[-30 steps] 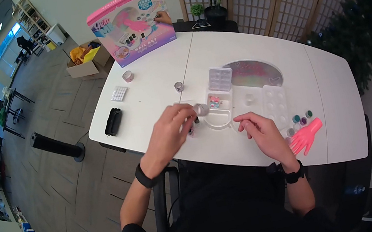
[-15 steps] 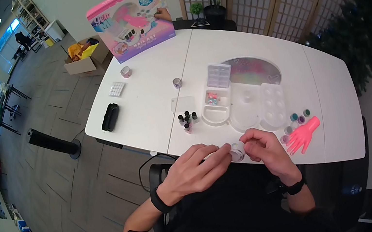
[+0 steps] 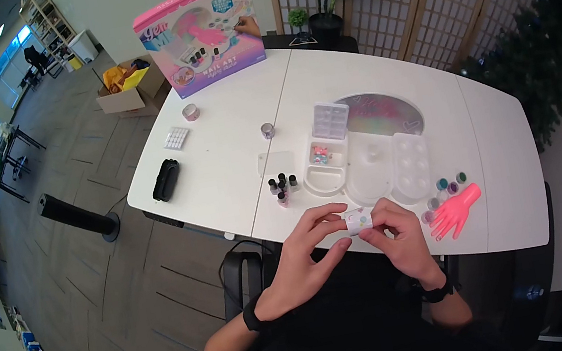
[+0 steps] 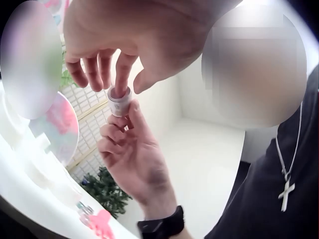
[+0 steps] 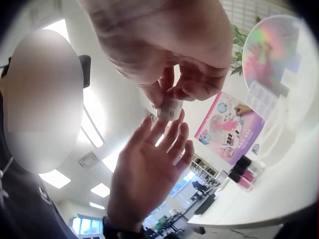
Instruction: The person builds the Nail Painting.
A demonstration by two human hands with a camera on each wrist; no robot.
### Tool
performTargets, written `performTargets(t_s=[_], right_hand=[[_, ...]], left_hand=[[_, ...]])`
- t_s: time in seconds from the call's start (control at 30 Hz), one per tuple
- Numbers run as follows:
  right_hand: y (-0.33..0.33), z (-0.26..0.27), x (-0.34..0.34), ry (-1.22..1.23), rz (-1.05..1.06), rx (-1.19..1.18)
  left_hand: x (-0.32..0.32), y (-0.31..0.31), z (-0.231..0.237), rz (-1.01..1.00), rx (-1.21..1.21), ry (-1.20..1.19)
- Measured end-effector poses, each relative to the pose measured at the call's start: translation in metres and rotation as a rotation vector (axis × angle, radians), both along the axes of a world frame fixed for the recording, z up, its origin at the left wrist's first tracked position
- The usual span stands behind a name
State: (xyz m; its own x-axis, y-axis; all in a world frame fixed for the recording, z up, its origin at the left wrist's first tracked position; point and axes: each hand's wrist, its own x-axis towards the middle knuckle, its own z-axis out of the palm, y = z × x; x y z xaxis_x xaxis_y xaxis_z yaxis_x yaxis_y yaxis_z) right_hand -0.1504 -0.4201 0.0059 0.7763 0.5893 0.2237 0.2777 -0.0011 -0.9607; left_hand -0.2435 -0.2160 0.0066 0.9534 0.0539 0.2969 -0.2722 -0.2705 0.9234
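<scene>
A small hollow roll of white sticker tape (image 3: 358, 221) with pastel prints is held up just over the table's front edge. My right hand (image 3: 401, 236) pinches it between thumb and fingers. My left hand (image 3: 308, 251) has its index fingertip inside the roll's hole, as the left wrist view shows, while its thumb and other fingers stand spread. Beyond the hands lies the white nail-art tray (image 3: 327, 183) with an open-lidded compartment of small beads (image 3: 321, 154). Nail polish bottles (image 3: 282, 186) with black caps cluster to its left.
A pink model hand (image 3: 456, 211) and several small glitter pots (image 3: 441, 184) lie at the right. Two more rolls (image 3: 268, 131), a sheet of white pieces (image 3: 177, 138), a black case (image 3: 166, 180) and the kit box (image 3: 202, 36) stand farther left on the white table (image 3: 227, 207).
My left hand brought the roll from over the polish bottles to the front edge, beside my right hand. The right hand now pinches it; the left fingers have spread, index fingertip in its hole.
</scene>
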Motion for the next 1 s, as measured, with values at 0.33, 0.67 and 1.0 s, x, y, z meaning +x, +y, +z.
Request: performTargets(t_s=[0.33,0.67,1.0], right_hand=[[0.001,-0.006,-0.008,-0.236,-0.062,-0.05],[-0.001,-0.01,-0.016,0.198,0.009,0.149],[0.002,-0.011,-0.019,-0.146,-0.041,0.034]], left_hand=[[0.002,-0.011,-0.018,0.066,-0.194,-0.029],[-0.004,-0.014,-0.018,0.161,0.12,-0.164],[-0.007,-0.021,-0.011,0.057,-0.396,-0.003]])
